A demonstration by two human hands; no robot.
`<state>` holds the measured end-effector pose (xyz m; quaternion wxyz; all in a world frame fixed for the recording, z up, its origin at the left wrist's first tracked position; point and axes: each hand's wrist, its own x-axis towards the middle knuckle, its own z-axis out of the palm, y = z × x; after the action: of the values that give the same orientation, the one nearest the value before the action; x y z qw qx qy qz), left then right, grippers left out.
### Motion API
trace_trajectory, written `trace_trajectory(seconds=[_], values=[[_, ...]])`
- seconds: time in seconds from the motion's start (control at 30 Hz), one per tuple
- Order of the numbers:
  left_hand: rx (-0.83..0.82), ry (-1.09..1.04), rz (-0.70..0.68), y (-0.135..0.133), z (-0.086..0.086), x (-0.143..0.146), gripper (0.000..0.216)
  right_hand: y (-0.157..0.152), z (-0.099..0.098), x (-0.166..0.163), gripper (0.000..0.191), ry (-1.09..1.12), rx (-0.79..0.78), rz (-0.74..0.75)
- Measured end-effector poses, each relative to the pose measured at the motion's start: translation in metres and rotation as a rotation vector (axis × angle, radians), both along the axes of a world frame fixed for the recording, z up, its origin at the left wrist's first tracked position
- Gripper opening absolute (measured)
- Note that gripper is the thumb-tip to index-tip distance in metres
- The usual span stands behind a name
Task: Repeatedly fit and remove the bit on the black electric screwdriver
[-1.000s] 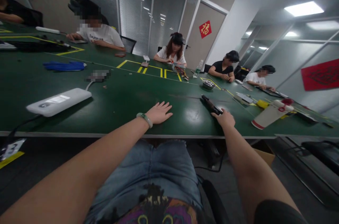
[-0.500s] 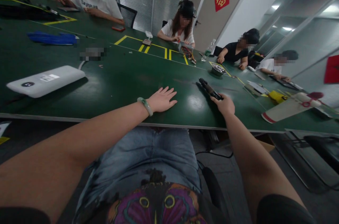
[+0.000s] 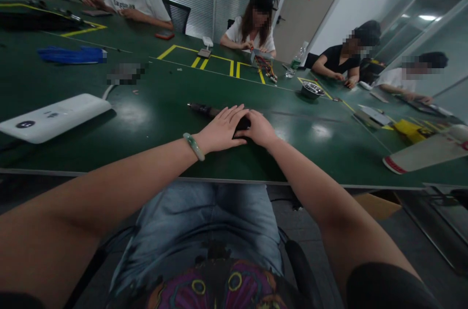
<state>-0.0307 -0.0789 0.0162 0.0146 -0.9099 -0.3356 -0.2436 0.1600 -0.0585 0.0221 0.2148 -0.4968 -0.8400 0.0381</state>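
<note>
A dark stick-shaped object lies low over the green table. It ends in a small metal tip on the left, and its exact kind is not clear. My left hand, with a green bangle at the wrist, lies over its middle, fingers on the far side and thumb on the near side. My right hand is closed around the black right end. The fingers of both hands meet there and hide much of the object.
To the left are a white device with a cable and a blue bundle. A round metal bowl, plastic bottle and white tumbler stand to the right. Several people sit across the table, one handling a wired box.
My right hand has brought the dark object leftward to my left hand and turned it more sideways. My left hand, flat on the table before, is now over the object. The view has shifted slightly.
</note>
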Motion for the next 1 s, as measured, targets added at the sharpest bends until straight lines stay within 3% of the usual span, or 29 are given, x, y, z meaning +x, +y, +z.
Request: trace_trajectory(seconds=[0.23, 0.4, 0.53, 0.63, 0.8, 1.0], values=[[-0.051, 0.024, 0.037, 0.043, 0.003, -0.005, 0.099, 0.048, -0.009, -0.031, 0.073, 0.065, -0.084, 0.017], [-0.086, 0.033, 0.045, 0.064, 0.010, -0.002, 0.105, 0.060, 0.019, -0.012, 0.066, 0.064, -0.311, 0.105], [-0.073, 0.078, -0.062, 0.069, 0.022, 0.004, 0.076, 0.051, 0.058, 0.039, 0.046, 0.021, -0.363, 0.038], [-0.066, 0.129, -0.124, 0.072, 0.027, 0.014, 0.045, 0.035, 0.071, 0.071, 0.037, -0.043, -0.446, -0.024], [-0.040, 0.156, -0.097, 0.077, 0.025, 0.028, 0.028, 0.010, 0.057, 0.080, 0.033, -0.146, -0.677, 0.028], [-0.018, 0.149, -0.169, 0.084, 0.020, 0.027, 0.019, -0.001, 0.045, 0.073, 0.024, -0.078, -0.676, -0.016]])
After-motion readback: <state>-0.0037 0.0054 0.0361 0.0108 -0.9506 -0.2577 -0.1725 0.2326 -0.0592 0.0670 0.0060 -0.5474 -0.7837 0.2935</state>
